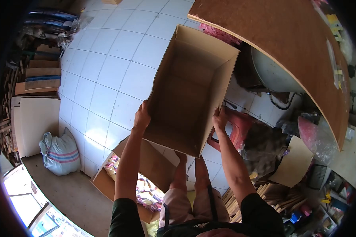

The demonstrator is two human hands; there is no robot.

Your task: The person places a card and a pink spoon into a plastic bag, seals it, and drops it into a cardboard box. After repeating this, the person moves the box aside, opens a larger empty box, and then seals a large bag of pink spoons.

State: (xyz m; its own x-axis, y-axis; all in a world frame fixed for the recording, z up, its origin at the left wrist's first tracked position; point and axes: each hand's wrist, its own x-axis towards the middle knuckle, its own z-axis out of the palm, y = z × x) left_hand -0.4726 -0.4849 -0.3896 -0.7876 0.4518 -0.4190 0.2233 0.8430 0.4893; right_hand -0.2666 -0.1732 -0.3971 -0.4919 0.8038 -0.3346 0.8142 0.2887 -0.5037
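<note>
A large open cardboard box (182, 91) is held up in front of me, its bare inside facing my view. My left hand (142, 117) grips its left wall, fingers closed over the edge. On the opposite side, my right hand (220, 117) is closed on the right wall. Below my left forearm stands another open carton (154, 160), filled with small colourful wrapped packets (146, 189). A red plastic stool (239, 128) is just beyond my right hand, partly covered by dark cloth.
A brown wooden tabletop (273, 35) juts in at the upper right. White floor tiles (106, 71) stretch to the left, where a tied white sack (61, 154) sits near flat cardboard sheets (39, 122). Stacked cardboard pieces (281, 195) lie at the lower right.
</note>
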